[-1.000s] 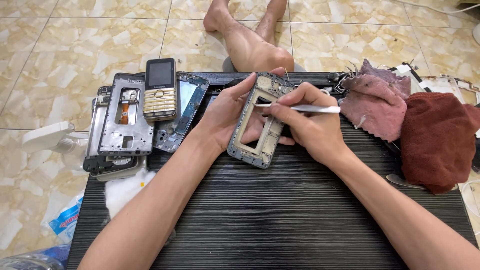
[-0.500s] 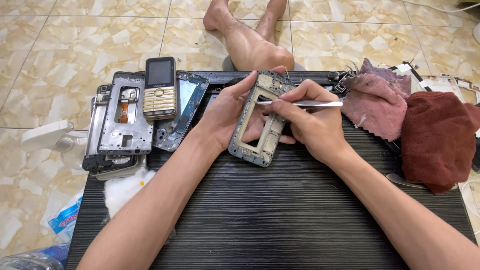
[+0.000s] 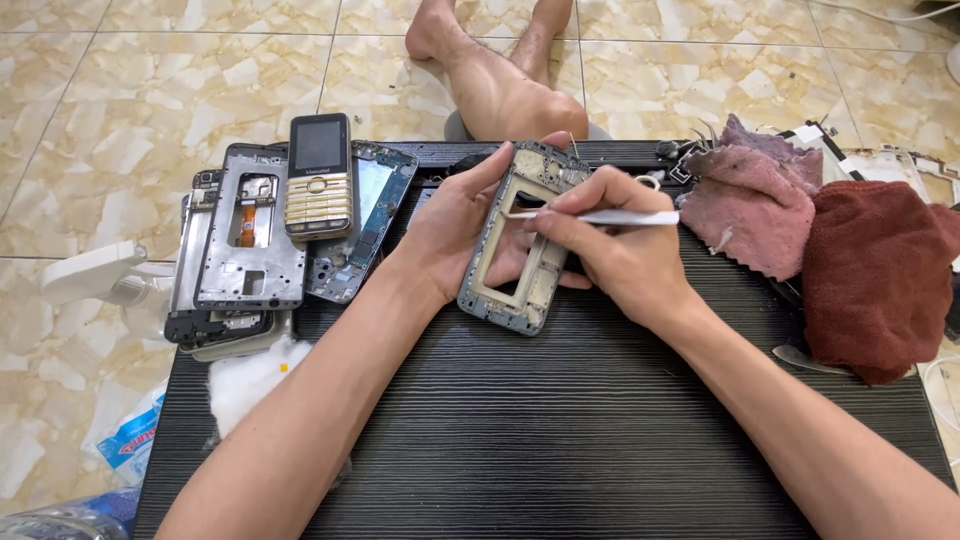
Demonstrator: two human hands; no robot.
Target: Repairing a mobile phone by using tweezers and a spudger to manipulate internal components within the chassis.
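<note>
**Phone Frame Held, Tweezers at Its Upper Opening**

Head view

1. Position of the work. The phone frame [image 3: 522, 245] lies at the upper centre of the picture, its lower end resting on the black ribbed tabletop [image 3: 560, 440] and its upper end tilted away from the camera.

2. Left hand. The left hand [image 3: 455, 225] is clamped on the left edge of the phone frame, thumb along the upper side, fingers behind it.

3. Right hand. The right hand [image 3: 610, 250] is closed on metal tweezers [image 3: 600, 216], which lie nearly level. Their tips point left and sit at the upper opening of the frame. Whether the tips hold a part cannot be told.

4. Step in hand. By the look of it, this is fine picking or scraping work inside the frame, with the left hand serving as a clamp.

5. Next move. It probably calls for a steady left-hand hold and small, light tip travel, so that the tips do not slip off the narrow rail.

6. Surroundings. At upper left lie a gold keypad phone [image 3: 319, 175] atop a grey metal plate [image 3: 250, 240], beside a blue circuit frame [image 3: 365, 225]. At right lie a pink rag [image 3: 755, 215] and a dark red rag [image 3: 880, 280].
</note>
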